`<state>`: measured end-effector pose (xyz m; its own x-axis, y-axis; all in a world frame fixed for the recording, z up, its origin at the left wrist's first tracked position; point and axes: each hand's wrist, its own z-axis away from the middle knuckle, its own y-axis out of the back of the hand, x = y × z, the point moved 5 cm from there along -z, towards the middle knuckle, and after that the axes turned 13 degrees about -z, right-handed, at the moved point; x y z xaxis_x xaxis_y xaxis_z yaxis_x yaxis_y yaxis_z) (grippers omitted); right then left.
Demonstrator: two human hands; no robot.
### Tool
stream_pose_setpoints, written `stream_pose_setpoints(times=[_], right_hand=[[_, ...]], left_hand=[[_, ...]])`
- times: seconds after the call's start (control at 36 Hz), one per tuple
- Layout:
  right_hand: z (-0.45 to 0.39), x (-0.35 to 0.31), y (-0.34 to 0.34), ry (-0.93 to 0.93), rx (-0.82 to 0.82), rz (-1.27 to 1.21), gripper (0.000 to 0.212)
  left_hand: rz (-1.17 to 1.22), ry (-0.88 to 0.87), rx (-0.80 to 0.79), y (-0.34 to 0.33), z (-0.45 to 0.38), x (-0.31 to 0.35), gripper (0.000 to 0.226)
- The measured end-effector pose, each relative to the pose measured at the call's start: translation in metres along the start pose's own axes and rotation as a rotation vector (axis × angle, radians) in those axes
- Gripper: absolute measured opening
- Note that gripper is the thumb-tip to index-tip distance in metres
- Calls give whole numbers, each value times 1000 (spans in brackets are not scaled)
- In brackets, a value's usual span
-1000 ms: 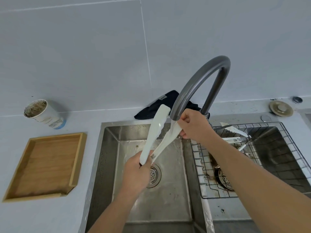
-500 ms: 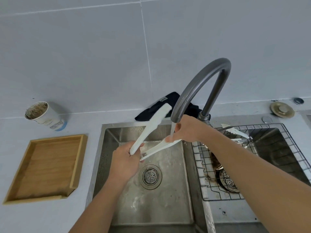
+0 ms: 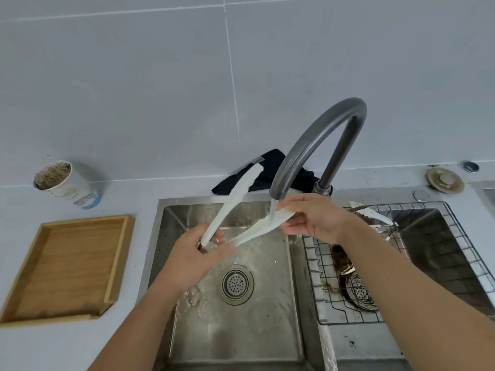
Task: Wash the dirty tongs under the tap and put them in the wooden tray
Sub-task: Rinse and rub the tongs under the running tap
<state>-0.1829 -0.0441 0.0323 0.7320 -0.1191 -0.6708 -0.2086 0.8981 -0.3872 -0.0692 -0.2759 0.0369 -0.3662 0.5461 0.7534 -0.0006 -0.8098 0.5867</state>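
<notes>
Tongs (image 3: 232, 210): white, spread in a V over the left basin; I see one arm rising toward the back wall, the other lying under the water stream.
Left hand (image 3: 199, 254): I see it gripping the hinge end of the tongs, fingers curled round it, above the basin and left of the drain.
Right hand (image 3: 314, 219): its fingers (image 3: 292, 228) pinch the tip of the lower tong arm, thumb on top, right under the spout.
Tap (image 3: 318, 141): dark grey arched spout; water runs from its mouth onto the lower tong arm, just beside my right hand.
Sink (image 3: 241, 330): steel, wet floor, round drain (image 3: 237, 284) below the tongs.
Tray (image 3: 64, 269): wooden, on the table left of the sink, well apart from the tongs; nothing lies in it that I can see.
Cup (image 3: 67, 184): paper, soiled inside, tilted, on the table behind the tray.
Cloth (image 3: 263, 174): dark, bunched on the table behind the sink, partly hidden by the tap and the upper tong arm.
Rack (image 3: 401, 263): wire basket set in the right basin, under my right forearm.
Second tongs (image 3: 373, 214): white utensil lying at the rack's back edge; I cannot tell more, as my right wrist hides part of it.
Plug (image 3: 445, 180): round brass-coloured stopper on the table at far right.
</notes>
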Motion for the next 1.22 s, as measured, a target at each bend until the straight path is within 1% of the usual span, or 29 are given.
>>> stream_pose_setpoints(times=[0.08, 0.22, 0.28, 0.39, 0.44, 0.56, 0.69, 0.75, 0.81, 0.86, 0.97, 1.11, 1.17, 1.22], right_hand=[[1, 8, -5, 37, -4, -88, 21], [-1, 19, -16, 125, -9, -173, 25], [-1, 21, -20, 183, -24, -190, 23], [3, 21, -24, 256, -66, -191, 16], [5, 20, -26, 272, -70, -211, 19], [10, 20, -29, 299, -92, -339, 26], [10, 27, -29, 284, -129, -546, 11], [9, 31, -29, 289, -135, -548, 5], [7, 34, -29, 303, -137, -474, 12], [7, 33, -32, 344, -135, -330, 21], [7, 32, -37, 426, -65, -63, 51], [3, 37, -43, 432, -114, 41, 89], [2, 36, -44, 441, -114, 52, 95], [2, 34, -42, 440, -91, 50, 89]], left_hand=[[19, 25, -36, -4, 5, -7, 36], [119, 80, -40, -10, 10, -20, 43], [162, 85, -53, -11, 13, -21, 48], [224, 94, -88, -11, 18, -24, 77], [248, 115, -98, -10, 20, -28, 84], [362, 132, -158, -14, 22, -25, 82], [624, 202, -243, -30, 25, -17, 77], [698, 243, -267, -35, 26, -18, 73], [741, 283, -284, -40, 25, -21, 69], [768, 310, -300, -44, 25, -20, 65], [820, 363, -358, -54, 28, -13, 53], [948, 431, -394, -68, 32, -4, 48], [1021, 468, -402, -73, 35, 0, 45], [1075, 504, -411, -78, 37, 2, 45]])
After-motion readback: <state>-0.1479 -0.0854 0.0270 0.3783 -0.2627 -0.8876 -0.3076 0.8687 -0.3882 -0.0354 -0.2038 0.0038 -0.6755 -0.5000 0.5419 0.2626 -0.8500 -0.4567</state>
